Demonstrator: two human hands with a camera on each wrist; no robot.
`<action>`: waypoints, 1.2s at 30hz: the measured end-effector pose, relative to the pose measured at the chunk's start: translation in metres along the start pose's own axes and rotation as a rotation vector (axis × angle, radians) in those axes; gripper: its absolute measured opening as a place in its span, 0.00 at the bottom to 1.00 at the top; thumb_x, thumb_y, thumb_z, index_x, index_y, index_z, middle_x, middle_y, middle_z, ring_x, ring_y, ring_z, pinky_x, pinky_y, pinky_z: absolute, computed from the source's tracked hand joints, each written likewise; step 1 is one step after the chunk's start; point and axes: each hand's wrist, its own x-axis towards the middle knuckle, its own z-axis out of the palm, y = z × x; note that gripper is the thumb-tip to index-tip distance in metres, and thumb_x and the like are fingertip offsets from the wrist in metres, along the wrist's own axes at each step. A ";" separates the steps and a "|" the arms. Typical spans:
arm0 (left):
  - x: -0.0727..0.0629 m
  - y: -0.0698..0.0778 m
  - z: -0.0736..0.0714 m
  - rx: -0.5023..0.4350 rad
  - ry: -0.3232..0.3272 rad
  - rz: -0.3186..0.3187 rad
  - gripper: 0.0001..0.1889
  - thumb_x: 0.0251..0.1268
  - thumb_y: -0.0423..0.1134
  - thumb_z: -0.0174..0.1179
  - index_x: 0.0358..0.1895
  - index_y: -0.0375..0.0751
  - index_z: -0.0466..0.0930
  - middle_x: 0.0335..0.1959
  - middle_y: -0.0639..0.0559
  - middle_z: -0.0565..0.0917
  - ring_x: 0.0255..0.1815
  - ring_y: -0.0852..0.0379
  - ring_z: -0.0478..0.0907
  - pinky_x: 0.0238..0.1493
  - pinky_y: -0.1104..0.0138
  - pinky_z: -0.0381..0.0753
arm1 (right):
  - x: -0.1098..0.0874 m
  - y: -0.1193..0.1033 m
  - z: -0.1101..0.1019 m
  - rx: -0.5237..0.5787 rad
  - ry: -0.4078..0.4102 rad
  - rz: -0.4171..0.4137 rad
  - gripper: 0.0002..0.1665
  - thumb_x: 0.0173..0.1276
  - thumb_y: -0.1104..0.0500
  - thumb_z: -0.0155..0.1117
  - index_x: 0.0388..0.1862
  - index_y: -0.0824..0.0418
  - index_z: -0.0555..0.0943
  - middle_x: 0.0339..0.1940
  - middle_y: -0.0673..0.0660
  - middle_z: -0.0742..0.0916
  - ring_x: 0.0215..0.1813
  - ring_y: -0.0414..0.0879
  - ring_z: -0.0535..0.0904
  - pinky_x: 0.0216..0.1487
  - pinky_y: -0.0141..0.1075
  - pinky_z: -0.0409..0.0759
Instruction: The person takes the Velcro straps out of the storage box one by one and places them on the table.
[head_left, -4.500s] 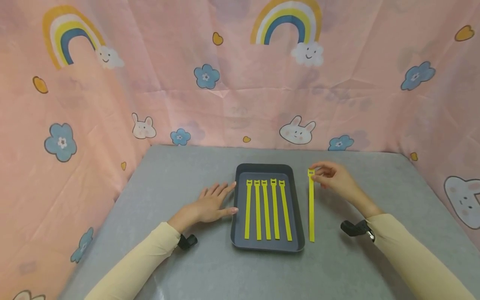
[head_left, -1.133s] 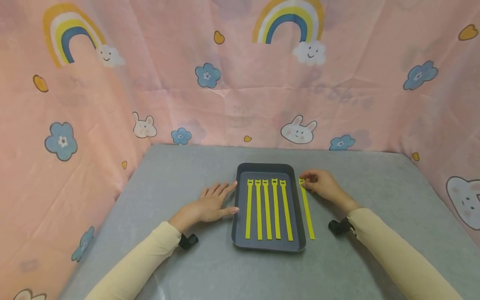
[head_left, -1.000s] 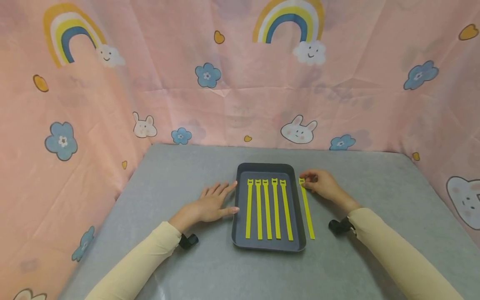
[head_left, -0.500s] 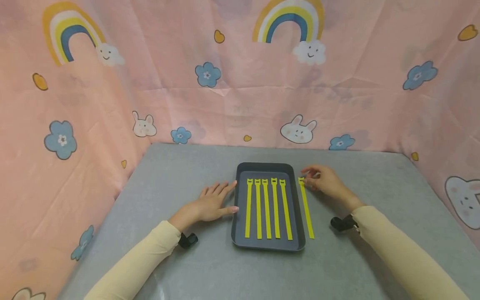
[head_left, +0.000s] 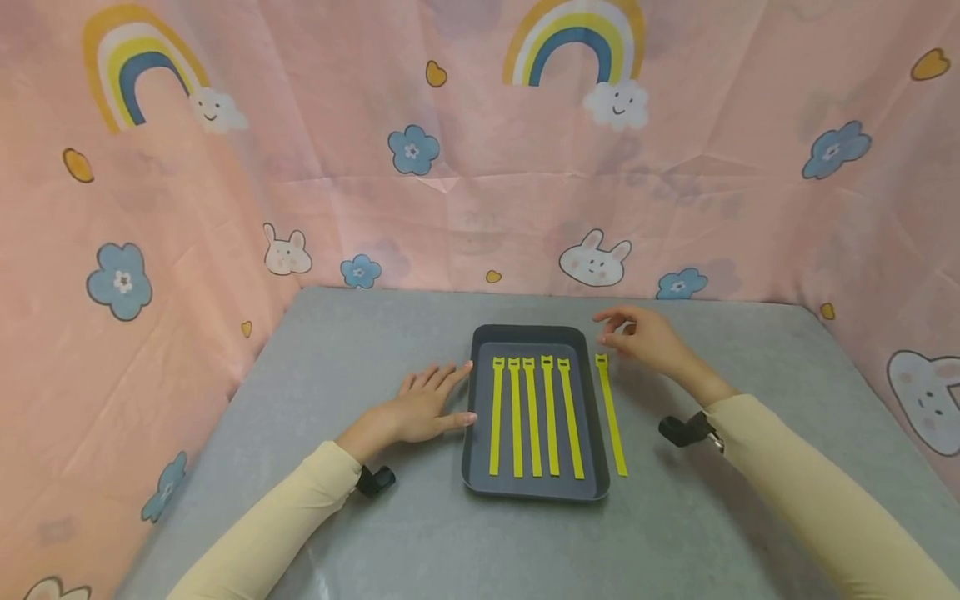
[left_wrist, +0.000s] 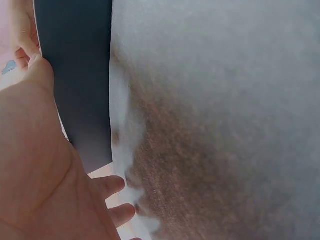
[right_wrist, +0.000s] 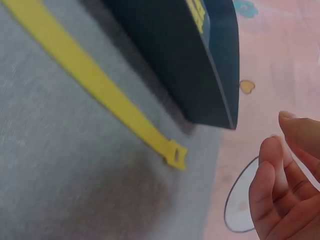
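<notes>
A dark grey tray (head_left: 536, 487) holds several yellow cable ties (head_left: 533, 425), laid lengthwise side by side with their slotted heads at the far end. Outside it, along the right wall, one more yellow cable tie (head_left: 611, 417) lies on the table, slightly slanted. My right hand (head_left: 651, 340) hovers just beyond that tie's head, fingers loosely bent and nothing in them; the right wrist view shows the tie (right_wrist: 95, 80) apart from the fingers. With fingers spread, my left hand (head_left: 420, 412) rests at the tray's left side, thumb and index fingertip at the rim.
The grey table (head_left: 360, 333) meets a pink patterned cloth (head_left: 480, 200) at its back and sides. A black wrist camera (head_left: 686, 431) sits below the right wrist and another wrist camera (head_left: 375, 482) below the left.
Earlier my right hand pinched the loose tie's head and brought it left beside the tray. Now it has let go and lifted away toward the back. My left hand stays still.
</notes>
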 end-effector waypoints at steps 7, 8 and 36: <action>0.000 0.000 0.000 0.014 -0.002 -0.006 0.46 0.69 0.72 0.42 0.81 0.63 0.31 0.83 0.45 0.44 0.84 0.39 0.39 0.78 0.38 0.41 | 0.002 -0.015 0.002 0.038 -0.010 0.001 0.20 0.71 0.57 0.64 0.60 0.58 0.78 0.44 0.60 0.83 0.37 0.60 0.81 0.37 0.40 0.83; 0.000 0.000 0.000 0.016 -0.001 -0.006 0.45 0.69 0.72 0.42 0.81 0.63 0.32 0.83 0.45 0.44 0.84 0.39 0.39 0.78 0.38 0.41 | 0.002 -0.017 0.003 0.047 -0.012 0.003 0.20 0.71 0.56 0.65 0.60 0.58 0.78 0.44 0.60 0.83 0.37 0.61 0.81 0.37 0.41 0.84; 0.000 0.002 -0.002 -0.007 0.007 0.000 0.46 0.69 0.71 0.43 0.81 0.60 0.34 0.83 0.44 0.45 0.83 0.38 0.39 0.78 0.37 0.41 | 0.023 -0.056 0.050 0.197 -0.060 -0.073 0.20 0.70 0.57 0.66 0.59 0.59 0.79 0.39 0.60 0.84 0.30 0.58 0.79 0.32 0.41 0.80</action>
